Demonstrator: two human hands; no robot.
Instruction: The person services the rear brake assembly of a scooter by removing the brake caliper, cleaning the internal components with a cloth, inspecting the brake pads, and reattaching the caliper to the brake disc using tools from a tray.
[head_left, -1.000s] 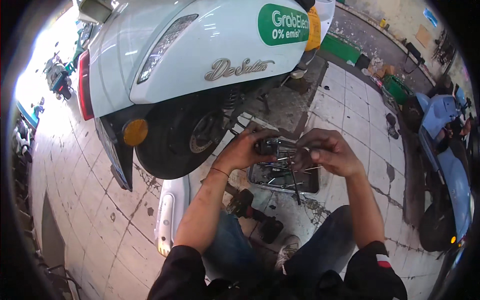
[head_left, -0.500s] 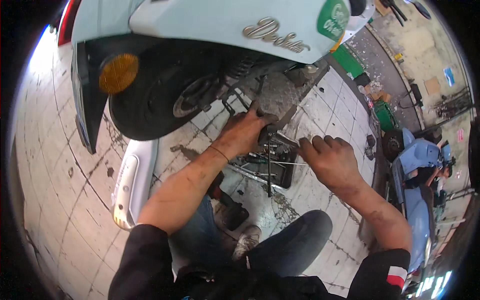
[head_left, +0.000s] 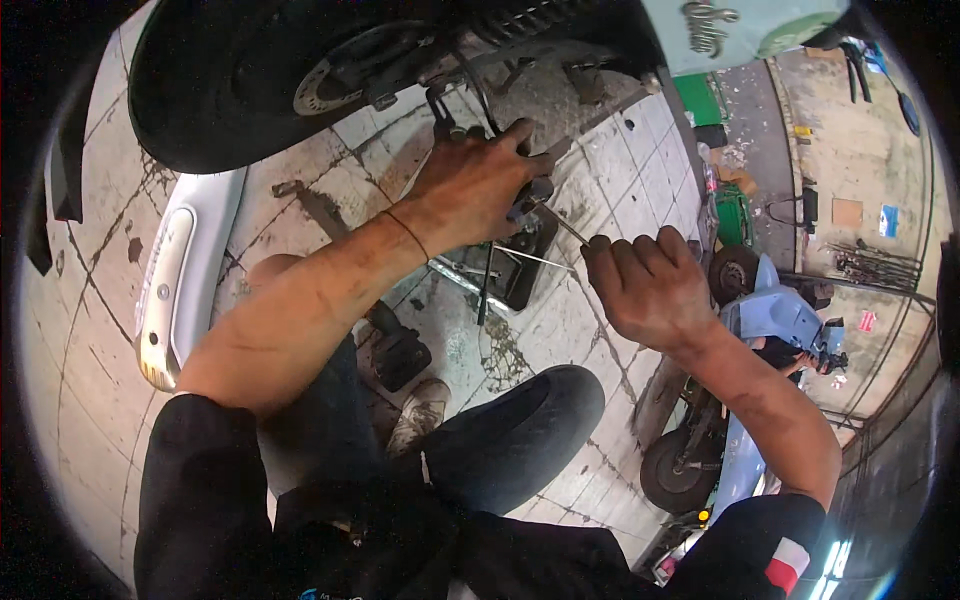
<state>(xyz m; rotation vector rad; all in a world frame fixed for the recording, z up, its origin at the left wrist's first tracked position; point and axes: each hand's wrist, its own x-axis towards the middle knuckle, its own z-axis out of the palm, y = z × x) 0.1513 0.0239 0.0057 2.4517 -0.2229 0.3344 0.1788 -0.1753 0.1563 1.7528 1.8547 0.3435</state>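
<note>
My right hand (head_left: 645, 290) is closed around the end of a slim metal wrench (head_left: 563, 222), whose other end runs to a dark rounded metal part (head_left: 537, 190). Against that part my left hand (head_left: 470, 185) is curled, its fingers partly wrapped on it. What lies under the left palm is hidden. Both hands are low beside the scooter's rear wheel (head_left: 225, 85). Just below them sits a dark tray (head_left: 545, 250) of tools, partly covered by the left hand. A thin pale rod (head_left: 537, 258) and a dark rod (head_left: 486, 285) cross its edge.
A silver exhaust muffler (head_left: 190, 270) lies on the tiles at left. The dark base of a power tool (head_left: 400, 355) stands by my shoe (head_left: 420, 410). At right is a blue scooter (head_left: 765, 315), with a green crate (head_left: 732, 215) beyond it.
The view has shifted, so the scooter sits higher and further left. My hands remain at the same metal part, and the wrench's angle to it has changed slightly.
</note>
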